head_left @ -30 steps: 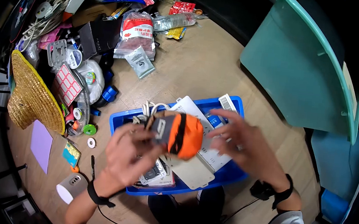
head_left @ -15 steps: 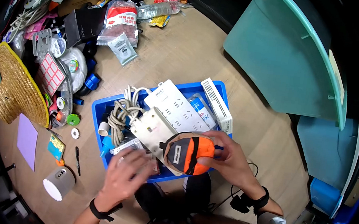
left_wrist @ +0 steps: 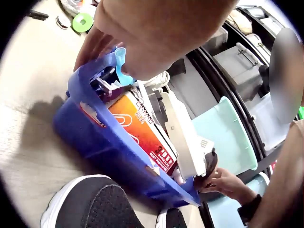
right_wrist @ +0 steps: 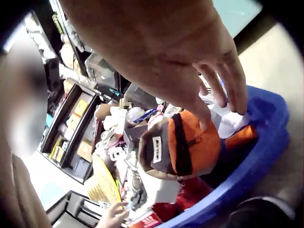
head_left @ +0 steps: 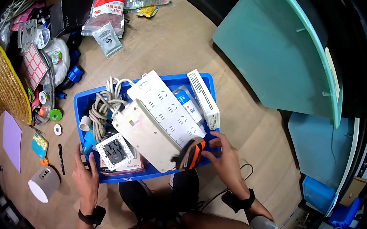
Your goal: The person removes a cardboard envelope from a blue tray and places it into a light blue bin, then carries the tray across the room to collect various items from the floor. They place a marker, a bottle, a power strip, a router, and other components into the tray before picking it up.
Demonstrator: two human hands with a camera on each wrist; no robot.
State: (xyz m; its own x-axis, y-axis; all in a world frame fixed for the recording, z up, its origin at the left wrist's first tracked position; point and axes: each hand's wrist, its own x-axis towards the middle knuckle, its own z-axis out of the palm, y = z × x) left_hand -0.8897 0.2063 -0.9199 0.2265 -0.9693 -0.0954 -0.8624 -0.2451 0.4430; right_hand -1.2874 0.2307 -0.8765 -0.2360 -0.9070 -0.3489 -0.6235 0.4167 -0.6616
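Note:
A blue bin (head_left: 120,179) holds a white power strip (head_left: 166,108), a cream-coloured box (head_left: 146,135), coiled cable (head_left: 99,117) and a socket plate (head_left: 115,151). The left hand (head_left: 84,176) grips the bin's front-left corner, thumb inside the rim and fingers outside, as the left wrist view also shows. An orange, grey and black pouch (head_left: 194,153) stands tilted in the front-right corner, against the cream box. Above it, the right hand (head_left: 227,165) has its fingers loosely extended toward the rim; in the right wrist view its thumb touches the pouch's orange side (right_wrist: 202,147).
Left of the bin lie a marker (head_left: 61,159), a white cylindrical device (head_left: 44,184), a purple sheet (head_left: 11,142) and a straw hat (head_left: 0,88). A mixed pile spreads behind them. A large green tub (head_left: 277,57) stands at the right; shoes are close in front.
The right hand has brought the pouch down and rightward into the bin's front-right corner. The left hand has left the pouch and taken hold of the bin's front-left corner.

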